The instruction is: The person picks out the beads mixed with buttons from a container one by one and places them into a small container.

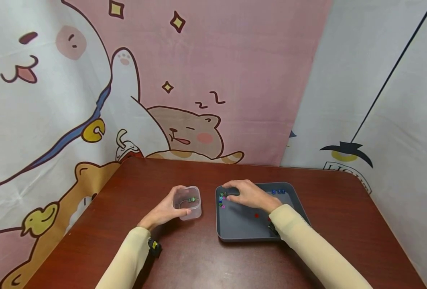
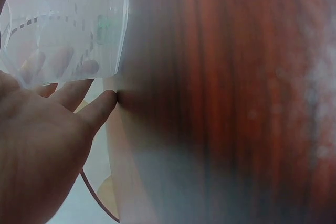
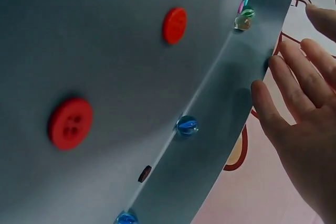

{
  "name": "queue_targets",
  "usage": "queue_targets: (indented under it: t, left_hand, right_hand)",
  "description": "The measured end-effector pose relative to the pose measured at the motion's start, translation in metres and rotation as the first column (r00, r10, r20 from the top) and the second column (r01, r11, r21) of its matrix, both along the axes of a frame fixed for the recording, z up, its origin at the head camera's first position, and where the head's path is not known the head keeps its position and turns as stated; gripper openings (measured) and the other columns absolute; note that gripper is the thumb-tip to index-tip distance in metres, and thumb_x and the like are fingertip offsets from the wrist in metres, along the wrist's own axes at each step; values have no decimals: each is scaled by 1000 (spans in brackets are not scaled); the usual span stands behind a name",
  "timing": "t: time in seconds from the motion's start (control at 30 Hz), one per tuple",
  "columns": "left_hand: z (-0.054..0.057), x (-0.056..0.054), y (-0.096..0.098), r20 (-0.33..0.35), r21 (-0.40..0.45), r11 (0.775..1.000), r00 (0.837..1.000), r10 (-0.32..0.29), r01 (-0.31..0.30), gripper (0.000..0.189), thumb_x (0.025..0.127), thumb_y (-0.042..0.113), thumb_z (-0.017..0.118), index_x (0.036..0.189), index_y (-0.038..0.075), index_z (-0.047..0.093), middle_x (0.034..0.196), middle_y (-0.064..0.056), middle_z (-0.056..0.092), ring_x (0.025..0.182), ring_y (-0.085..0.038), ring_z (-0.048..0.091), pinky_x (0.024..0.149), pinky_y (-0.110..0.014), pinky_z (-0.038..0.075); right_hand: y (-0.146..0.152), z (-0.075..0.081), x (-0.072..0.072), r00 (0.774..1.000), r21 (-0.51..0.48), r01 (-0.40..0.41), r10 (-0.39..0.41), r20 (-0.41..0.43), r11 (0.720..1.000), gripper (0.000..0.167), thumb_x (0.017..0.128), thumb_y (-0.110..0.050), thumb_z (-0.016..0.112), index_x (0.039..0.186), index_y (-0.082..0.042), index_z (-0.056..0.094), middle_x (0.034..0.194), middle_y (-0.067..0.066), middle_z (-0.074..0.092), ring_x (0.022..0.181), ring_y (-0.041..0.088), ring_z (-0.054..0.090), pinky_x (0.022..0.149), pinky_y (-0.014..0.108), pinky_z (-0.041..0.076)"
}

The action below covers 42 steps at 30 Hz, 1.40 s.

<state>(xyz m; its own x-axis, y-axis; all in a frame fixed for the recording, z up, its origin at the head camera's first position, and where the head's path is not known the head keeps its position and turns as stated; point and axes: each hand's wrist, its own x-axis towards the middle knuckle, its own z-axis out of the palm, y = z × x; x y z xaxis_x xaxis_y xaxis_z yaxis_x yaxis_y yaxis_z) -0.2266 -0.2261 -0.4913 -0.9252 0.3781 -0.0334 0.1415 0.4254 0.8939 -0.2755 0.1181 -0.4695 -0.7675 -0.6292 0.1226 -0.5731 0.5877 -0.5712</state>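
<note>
My left hand [image 1: 166,208] grips a clear plastic container [image 1: 194,212], thumb at the near side and fingers behind it. Inside the container shows a thin cord-like loop with a small green piece [image 1: 192,199]. Over the back left corner of a grey tray [image 1: 235,230] is my right hand [image 1: 249,194], its fingers fairly straight in the right wrist view and nothing visible between them. Close by its fingertips, small colourful rings [image 1: 220,204] line the tray's left side. A greenish marble [image 3: 248,12] and an amber one [image 3: 242,22] lie at that corner.
Two red buttons [image 3: 71,123] lie flat on the tray floor. Blue marbles [image 1: 278,192] and a small dark button [image 3: 145,174] sit along its back edge. Under everything is a brown wooden table [image 1: 184,257], with a cartoon-printed cloth [image 1: 257,80] hanging behind.
</note>
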Motion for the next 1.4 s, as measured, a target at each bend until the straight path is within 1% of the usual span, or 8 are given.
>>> queue_targets:
  t: [0.3,0.47,0.7,0.97,1.13,1.27,1.4]
  left_hand:
    - [-2,0,-1,8,4,1000,1000,-4,4,80,88,26,85,150,16,34,154,-12,45,138,-32,47,112,-56,35]
    - [-2,0,-2,1,4,1000,1000,-3,3,80,88,24,85,150,15,34,154,-13,46,138,-33,47,112,-58,35]
    - [-2,-1,-2,0,1,1000,1000,-6,6,81,88,25,85,150,16,34,154,-12,46,138,-32,47,112,-56,35]
    - [-3,-2,-1,2,0,1000,1000,-8,8,81,88,26,85,150,16,34,155,-12,45,139,-32,46,112,-56,35]
    - [-2,-1,-1,4,6,1000,1000,-11,11,81,87,25,85,150,17,34,155,-11,45,139,-31,47,111,-54,37]
    - [-3,-1,-1,5,-2,1000,1000,-6,6,81,88,27,85,150,17,34,154,-11,45,138,-31,47,111,-54,37]
    - [-3,-1,-2,2,-11,1000,1000,-4,4,80,88,29,85,149,17,34,154,-12,45,138,-32,47,111,-56,37]
  right_hand:
    - [-3,-8,4,1000,14,0,0,23,1000,42,96,-17,76,137,-10,67,133,7,68,123,25,64,103,47,50]
    - [-5,-12,2,1000,31,2,-3,27,1000,41,97,-17,75,136,-11,67,133,7,68,124,24,63,103,46,49]
    - [-6,-16,-1,999,29,12,-13,41,999,40,97,-17,75,135,-11,67,131,6,69,121,23,64,101,45,51]
    - [-7,-19,-1,999,32,2,-4,42,999,37,97,-16,74,133,-8,68,128,7,70,119,25,65,99,45,52]
    - [-6,-19,-1,1000,34,7,-8,21,999,36,97,-14,74,131,-6,69,126,8,71,117,25,66,98,46,52]
    - [-6,-21,-1,1000,55,5,-5,-3,998,36,97,-14,75,131,-6,69,126,8,71,117,25,66,98,46,52]
    - [-6,-20,-1,1000,83,-4,5,-19,997,34,97,-13,74,130,-7,71,129,8,70,121,26,64,101,45,51]
